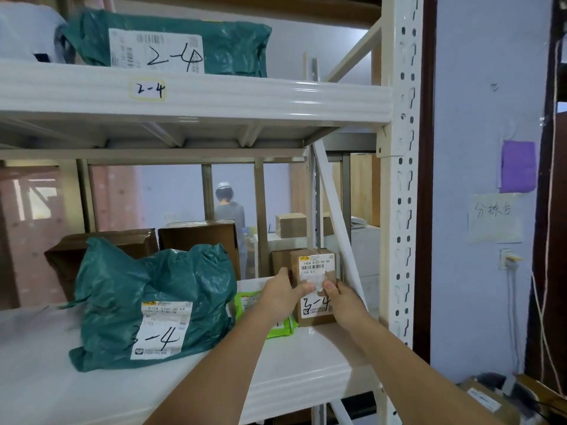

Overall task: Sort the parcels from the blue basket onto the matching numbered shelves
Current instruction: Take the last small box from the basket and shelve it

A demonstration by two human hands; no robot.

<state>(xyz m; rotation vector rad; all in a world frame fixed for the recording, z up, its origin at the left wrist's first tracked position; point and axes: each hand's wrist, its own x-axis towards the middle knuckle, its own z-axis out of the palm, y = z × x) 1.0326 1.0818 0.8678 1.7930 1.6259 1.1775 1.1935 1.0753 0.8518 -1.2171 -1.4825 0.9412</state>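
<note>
Landmark: teal bag (153, 305) marked 3-4.
Lower shelf (306, 363): white; bears the teal bag.
Right of bag: green pouch (276, 328) lying flat, then small box (316, 289) marked 3-4, upright by the post.
Behind bag: brown boxes (199, 237).
Above bag: upper shelf (245, 99), tagged 2-4, carrying a teal bag marked 2-4 (227, 47).

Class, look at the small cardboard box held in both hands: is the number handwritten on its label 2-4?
No: the small cardboard box has 3-4 handwritten on its label.

Left hand (280, 294), right hand (339, 297) — both gripping.
</note>
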